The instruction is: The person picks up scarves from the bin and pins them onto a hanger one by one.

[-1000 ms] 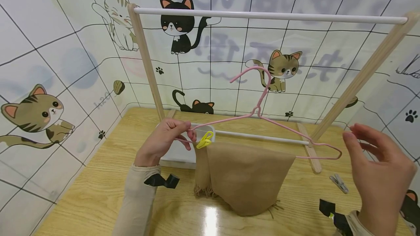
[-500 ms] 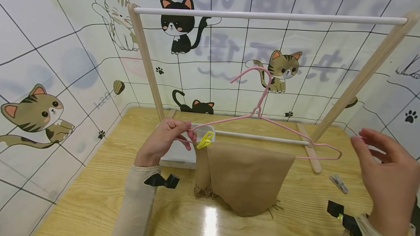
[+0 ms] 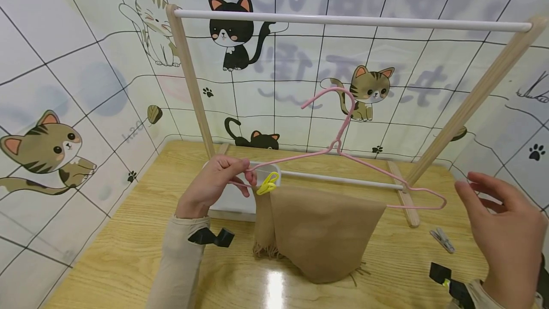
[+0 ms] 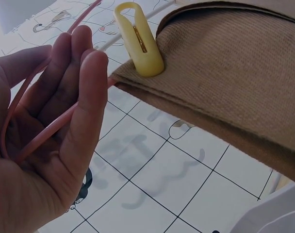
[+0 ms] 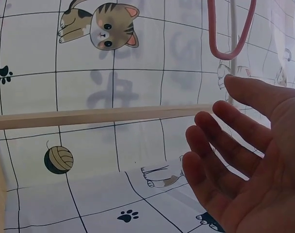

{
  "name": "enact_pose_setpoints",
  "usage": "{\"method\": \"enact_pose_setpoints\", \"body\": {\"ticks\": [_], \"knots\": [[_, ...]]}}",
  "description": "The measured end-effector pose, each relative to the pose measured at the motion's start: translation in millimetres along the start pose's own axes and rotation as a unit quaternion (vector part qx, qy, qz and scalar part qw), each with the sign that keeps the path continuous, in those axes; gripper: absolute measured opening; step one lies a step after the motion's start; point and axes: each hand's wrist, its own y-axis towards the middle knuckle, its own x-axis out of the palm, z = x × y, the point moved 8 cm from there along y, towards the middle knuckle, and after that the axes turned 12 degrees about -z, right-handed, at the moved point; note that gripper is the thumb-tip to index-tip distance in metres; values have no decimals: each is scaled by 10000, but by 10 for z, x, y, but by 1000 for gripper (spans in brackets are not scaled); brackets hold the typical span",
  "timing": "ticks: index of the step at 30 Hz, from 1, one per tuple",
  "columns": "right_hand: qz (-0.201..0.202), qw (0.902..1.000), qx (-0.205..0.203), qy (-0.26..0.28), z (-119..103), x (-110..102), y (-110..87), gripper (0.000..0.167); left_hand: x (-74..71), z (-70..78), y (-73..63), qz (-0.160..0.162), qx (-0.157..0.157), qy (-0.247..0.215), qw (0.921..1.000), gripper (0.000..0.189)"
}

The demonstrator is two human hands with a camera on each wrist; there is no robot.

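Note:
My left hand (image 3: pixel 210 187) grips the left corner of a pink clothes hanger (image 3: pixel 300 157), held up above the table with its hook upward. Over the hanger's lower bar hangs a folded brown scarf (image 3: pixel 330 232) with fringed ends. A yellow clip (image 3: pixel 268 183) pinches the scarf to the bar close to my left fingers; the left wrist view shows this clip (image 4: pixel 142 48) at the cloth's corner. My right hand (image 3: pixel 503 225) hovers just beyond the hanger's right end, fingers loosely bent and holding nothing. In the right wrist view the hanger's bare end (image 5: pixel 224 54) is apart from the fingertips.
A grey clothespin (image 3: pixel 442 240) lies on the wooden table (image 3: pixel 128 252) below the right hand. Behind the hanger stands a rack with wooden legs (image 3: pixel 476 101) and a white top rod (image 3: pixel 343 20). A white tray (image 3: pixel 233 214) sits behind the left hand.
My right hand has drawn a little to the right, away from the hanger's end, and then stays nearly still. The left hand, hanger and scarf have not visibly moved.

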Motion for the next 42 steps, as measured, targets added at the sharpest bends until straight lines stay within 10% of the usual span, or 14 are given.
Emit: {"method": "enact_pose_setpoints", "body": {"ticks": [42], "knots": [[-830,9937,398,-638,378,197,249,54,14,18,-3,-39,94,-14,9999,38]]}}
